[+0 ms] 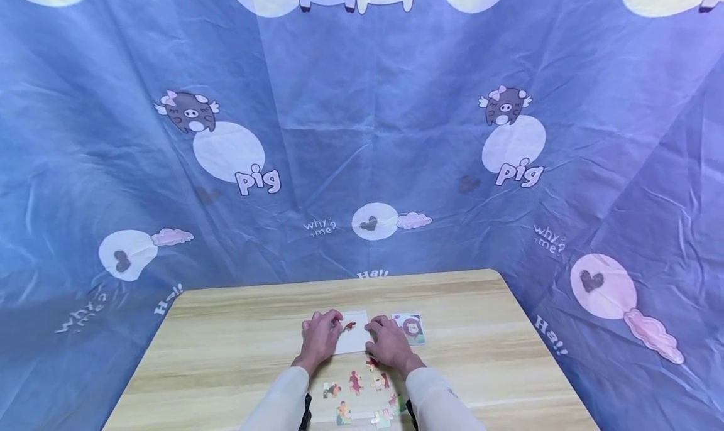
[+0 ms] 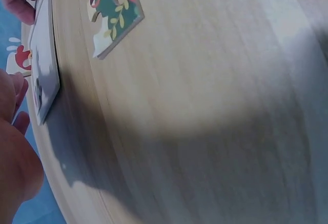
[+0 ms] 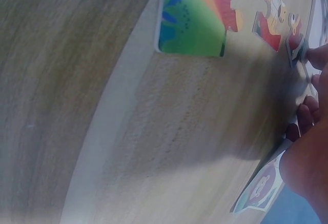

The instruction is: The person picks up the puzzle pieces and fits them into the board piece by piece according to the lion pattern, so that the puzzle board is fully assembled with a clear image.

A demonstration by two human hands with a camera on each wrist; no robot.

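A white puzzle board (image 1: 352, 342) lies between the two hands. My left hand (image 1: 322, 338) is at its left side, with thumb and fingertips at a small red-and-white puzzle piece (image 2: 21, 57) that shows over the board in the left wrist view. My right hand (image 1: 390, 343) touches the board's right edge, its thumb and index finger apart along that edge. Nearest to its thumb is a loose red puzzle piece (image 1: 371, 363). Beside the right hand lies a picture card with a lion (image 1: 411, 328). The palms of both hands are hidden.
Several loose puzzle pieces lie between the forearms, among them a red one (image 1: 355, 382) and a green-cornered one (image 3: 192, 26). The wooden table (image 1: 226, 343) ends at a blue patterned cloth (image 1: 339, 136) behind and at both sides.
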